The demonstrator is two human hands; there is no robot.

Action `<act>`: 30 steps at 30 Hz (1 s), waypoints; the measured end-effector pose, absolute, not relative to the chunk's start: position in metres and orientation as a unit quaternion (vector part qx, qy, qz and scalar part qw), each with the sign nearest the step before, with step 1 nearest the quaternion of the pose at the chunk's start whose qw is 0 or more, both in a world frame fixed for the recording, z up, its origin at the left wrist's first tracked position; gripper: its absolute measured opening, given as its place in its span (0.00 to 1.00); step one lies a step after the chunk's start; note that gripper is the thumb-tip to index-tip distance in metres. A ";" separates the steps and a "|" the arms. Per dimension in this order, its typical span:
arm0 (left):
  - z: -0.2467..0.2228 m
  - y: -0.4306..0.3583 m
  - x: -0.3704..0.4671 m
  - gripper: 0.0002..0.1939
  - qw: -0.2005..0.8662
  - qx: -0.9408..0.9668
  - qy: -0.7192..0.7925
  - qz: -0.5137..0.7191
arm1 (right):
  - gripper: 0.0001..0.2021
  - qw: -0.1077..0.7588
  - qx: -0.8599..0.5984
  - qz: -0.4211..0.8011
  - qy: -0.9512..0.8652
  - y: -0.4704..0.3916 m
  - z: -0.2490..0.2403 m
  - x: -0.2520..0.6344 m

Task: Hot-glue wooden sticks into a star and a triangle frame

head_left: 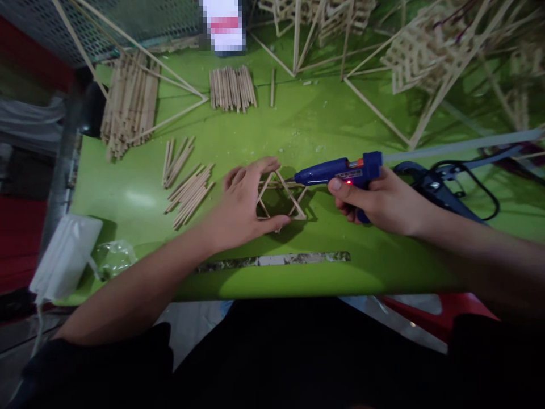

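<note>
Your left fingers (pixel 276 222) pinch the stick frame (pixel 290 196), right fingers (pixel 346 190) wrap the glue gun (pixel 326 171); nozzle (pixel 290 180) slip risks burns.

grn tbl (pixel 247 133), glare on L; red furn (pixel 453 312) low R; grey flr (pixel 198 329); mesh pnl (pixel 157 23) far L

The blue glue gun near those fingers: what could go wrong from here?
The blue glue gun has a lit red light, so its tip may be hot; a slip could burn the left hand around the stick frame.

That frame looks thin, so a hard squeeze or a nudge from the gun might skew it.

The loose sticks lie near the left forearm, which could scatter them.
</note>
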State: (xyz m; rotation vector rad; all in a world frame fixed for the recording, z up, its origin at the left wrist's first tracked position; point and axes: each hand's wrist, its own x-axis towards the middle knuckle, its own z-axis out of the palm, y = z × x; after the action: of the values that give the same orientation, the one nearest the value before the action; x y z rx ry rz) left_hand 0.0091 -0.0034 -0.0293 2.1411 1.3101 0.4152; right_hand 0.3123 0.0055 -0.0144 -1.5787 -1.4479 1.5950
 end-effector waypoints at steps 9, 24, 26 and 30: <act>-0.032 -0.002 0.007 0.63 0.297 0.803 0.492 0.158 | 0.33 0.228 -0.558 0.601 -0.524 0.006 -0.010 0.310; -0.031 -0.001 0.010 0.60 0.294 0.812 0.476 0.168 | 0.30 0.229 -0.564 0.597 -0.523 0.005 -0.010 0.310; -0.030 -0.001 0.010 0.60 0.292 0.812 0.475 0.171 | 0.29 0.232 -0.561 0.596 -0.526 0.005 -0.011 0.311; -0.029 -0.002 0.010 0.59 0.290 0.812 0.478 0.168 | 0.29 0.226 -0.557 0.596 -0.532 0.006 -0.011 0.311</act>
State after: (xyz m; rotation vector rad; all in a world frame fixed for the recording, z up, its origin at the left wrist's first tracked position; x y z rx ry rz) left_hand 0.0105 -0.0020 -0.0295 2.1675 1.2741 0.4470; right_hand 0.3114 0.0058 -0.0114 -1.5366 -1.4675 1.6442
